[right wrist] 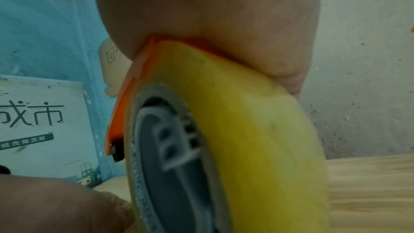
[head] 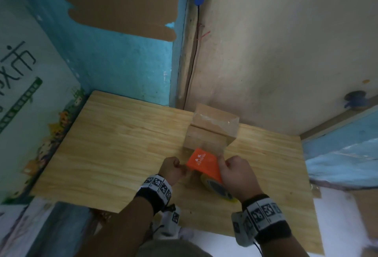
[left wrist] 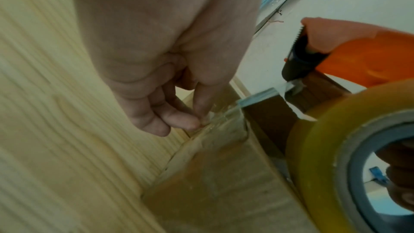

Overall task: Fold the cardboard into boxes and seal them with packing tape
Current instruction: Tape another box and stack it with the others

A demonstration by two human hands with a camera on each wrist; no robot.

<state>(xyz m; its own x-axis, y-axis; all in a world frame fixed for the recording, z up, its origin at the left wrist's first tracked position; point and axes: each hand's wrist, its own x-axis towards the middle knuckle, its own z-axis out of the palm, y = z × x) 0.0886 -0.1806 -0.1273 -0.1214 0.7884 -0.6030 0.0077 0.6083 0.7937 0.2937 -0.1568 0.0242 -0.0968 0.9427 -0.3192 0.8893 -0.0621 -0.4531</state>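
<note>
Box (head: 206, 137) sits near the far right part of the table (head: 114, 138), just past both hands, with clear tape already shining over the box behind it (head: 216, 120) — the two are touching. The right hand (head: 237, 175) is clamped around the orange dispenser (head: 204, 163), roll (right wrist: 235, 130) underneath, cutter end aimed away at the box. The left hand (left wrist: 161, 77) is just left of it, thumb and fingertips (left wrist: 186, 121) pinched on the loose tape end (left wrist: 215, 114) right at the box's near edge. So the strip runs from the fingers straight out along the box top, away from the body. I'd guess the next bit is sticking that end down. Can't tell if anything's inside either box.
</note>
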